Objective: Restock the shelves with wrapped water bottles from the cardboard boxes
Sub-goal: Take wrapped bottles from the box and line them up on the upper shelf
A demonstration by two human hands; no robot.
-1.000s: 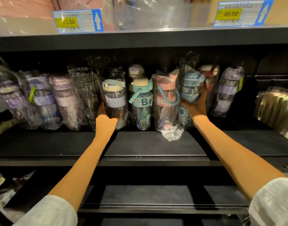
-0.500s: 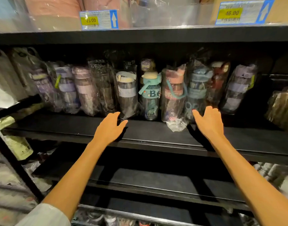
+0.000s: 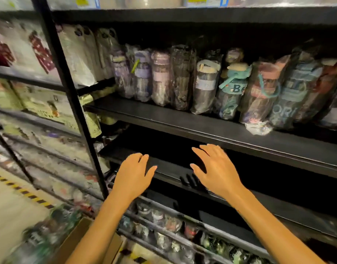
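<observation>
At the far lower left we are seeing the cardboard box [image 3: 81, 239] sitting on the floor, down and to the left of our hands, with blurred wrapped goods just beside it. Our left hand [image 3: 132, 175] is hovering nearer to it, fingers spread and holding nothing, while our right hand [image 3: 217, 171] is hanging equally loose and empty over the bare lower shelf [image 3: 163, 169]. Up and to the right, the wrapped water bottles [image 3: 205, 84] are standing upright in a row on the shelf above, so we are judging the coming reach as downward and leftward.

black shelf [image 3: 211, 128], row of wrapped water bottles [image 3: 205, 86] standing along its back
</observation>
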